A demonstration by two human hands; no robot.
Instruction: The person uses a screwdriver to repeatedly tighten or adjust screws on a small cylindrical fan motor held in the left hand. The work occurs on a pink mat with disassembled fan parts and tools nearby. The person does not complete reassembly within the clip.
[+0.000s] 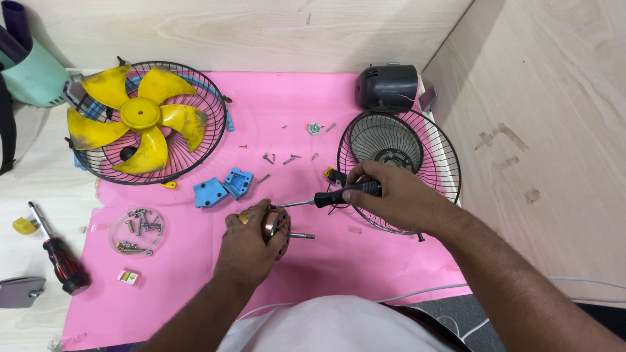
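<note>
Left hand (pixel 251 244) closed around a small round fan motor with copper windings (pixel 277 225), pinning it low on the pink mat (pixel 365 261) with the steel shaft (pixel 301 235) pointing right, apparently to stop it turning. Right hand (pixel 391 195) wrapped tight on the black handle of a screwdriver (pixel 339 195), blade angled down and left so the tip meets the top of the motor housing, seemingly at a screw; exact contact too small to tell.

Just behind the right hand, a black wire fan guard (pixel 417 150) lying flat, a dark grey motor cover (pixel 386 86) beyond it. Loose screws (pixel 287 158) scattered mid-mat, within reach. Two blue plastic brackets (pixel 223 188) near the motor. Far left, a yellow five-blade fan propeller (pixel 134 117) resting in a second black wire guard (pixel 215 124), set aside. Clear round plastic lid holding sorted screws (pixel 137 231) near the mat's left edge, likely to keep them from rolling away. Red-and-black screwdriver (pixel 59 257) lying unused on the pale wooden table (pixel 39 195).
</note>
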